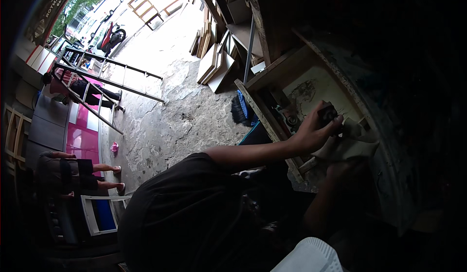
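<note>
My left hand (pixel 314 128) reaches in over an open wooden drawer or box, its fingers closed round a small black block-like thing (pixel 327 113) with a pale mark on it. Just beside it lies a limp, pale piece, perhaps cloth or a bag (pixel 352 147). Against the lower side of that pale piece is my right hand (pixel 345 169), in deep shadow; its fingers cannot be made out. The wooden box (pixel 266 117) has a pale, stained bottom (pixel 311 89) and holds a small metal part (pixel 292 119) near its left wall.
A dark-bristled brush with blue (pixel 242 109) lies beside the box. Boards (pixel 216 65) lean farther back. Across the concrete floor (pixel 170 121) are a metal ladder (pixel 116 80), a standing person (pixel 68 172), another person (pixel 80 87), a white frame (pixel 92 216) and a motorcycle (pixel 112 38).
</note>
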A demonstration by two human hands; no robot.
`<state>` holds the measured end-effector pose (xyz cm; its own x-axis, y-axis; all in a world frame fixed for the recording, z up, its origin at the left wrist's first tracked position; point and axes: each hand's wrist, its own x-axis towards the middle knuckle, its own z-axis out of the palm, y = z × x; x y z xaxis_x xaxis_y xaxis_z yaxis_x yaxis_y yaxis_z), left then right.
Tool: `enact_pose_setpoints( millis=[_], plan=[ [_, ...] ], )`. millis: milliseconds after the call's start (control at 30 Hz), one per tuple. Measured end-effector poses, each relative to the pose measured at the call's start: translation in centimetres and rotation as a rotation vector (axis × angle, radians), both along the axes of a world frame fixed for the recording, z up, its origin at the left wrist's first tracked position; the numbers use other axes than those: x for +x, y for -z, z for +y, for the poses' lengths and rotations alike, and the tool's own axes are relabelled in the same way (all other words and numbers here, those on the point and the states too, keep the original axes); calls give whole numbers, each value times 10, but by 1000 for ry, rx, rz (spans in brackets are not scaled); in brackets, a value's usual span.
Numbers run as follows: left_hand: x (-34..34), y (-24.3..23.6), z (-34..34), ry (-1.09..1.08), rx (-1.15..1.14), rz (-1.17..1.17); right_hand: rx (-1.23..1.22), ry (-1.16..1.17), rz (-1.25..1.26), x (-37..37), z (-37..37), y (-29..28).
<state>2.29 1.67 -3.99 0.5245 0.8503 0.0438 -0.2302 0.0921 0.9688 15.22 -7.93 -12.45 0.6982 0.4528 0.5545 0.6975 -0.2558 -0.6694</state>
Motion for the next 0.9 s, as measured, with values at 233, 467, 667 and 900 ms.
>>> enact_pose_setpoints(
  millis=[233,467,667,900],
  plan=[
    [-8,-9,3,89,168,62,47,-390,-68,-17,10,24],
    [-15,-10,-5,231,328,123,-71,-233,-389,-6,21,74],
    [-6,7,0,187,28,-49,177,-401,157,-3,15,78],
    [-6,13,3,233,112,-28,-11,-241,-38,-2,4,71]
  ],
)
